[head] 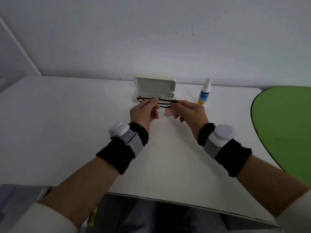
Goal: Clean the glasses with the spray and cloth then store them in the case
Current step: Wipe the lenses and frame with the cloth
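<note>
Black-framed glasses point(164, 102) with folded arms hang just above the table, in front of the case. My left hand point(144, 111) pinches the frame near its middle. My right hand point(189, 112) pinches the frame's right end. A pale pink cloth point(168, 112) shows under my right hand's fingers; whether they hold it I cannot tell. The cream case point(154, 85) stands open behind the glasses, lid upright against the wall. The white spray bottle point(204, 93) with a blue and yellow label stands upright to the right of the case.
The white table point(67, 123) runs to the grey wall at the back. A green rounded surface point(286, 123) adjoins it on the right. A grey object point(16, 199) sits at the lower left beyond the table's front edge.
</note>
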